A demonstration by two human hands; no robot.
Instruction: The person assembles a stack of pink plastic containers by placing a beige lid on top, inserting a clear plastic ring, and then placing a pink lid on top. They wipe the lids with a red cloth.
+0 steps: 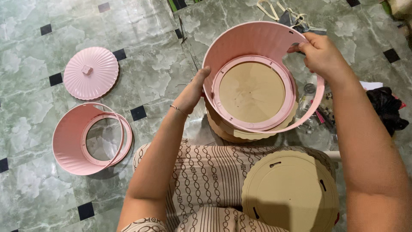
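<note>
Pink ribbed plastic forms the open cylinder wall point(253, 41) held between both hands, tilted so that its inner ring and a tan disc point(252, 91) show through the opening. The left hand point(193, 92) lies flat against the outer wall on its near-left side, fingers extended and pressed to the surface, a thin bracelet at the wrist. The right hand point(322, 53) pinches the far-right rim, thumb inside and fingers curled over the edge. Directly beneath the cylinder sits a stack of tan scalloped trays point(231, 133), touching it. Near the right forearm, a tan scalloped disc with slots point(289, 193) rests on the person's patterned lap. Well to the left of the left hand, on the green marbled floor point(34, 68), lie a second pink cylinder wall point(71, 141), tipped on its side, and a pink fluted lid with a small knob point(91, 73). Beyond the right hand lie small clear bags of dark items point(315, 116), contents indistinct.
</note>
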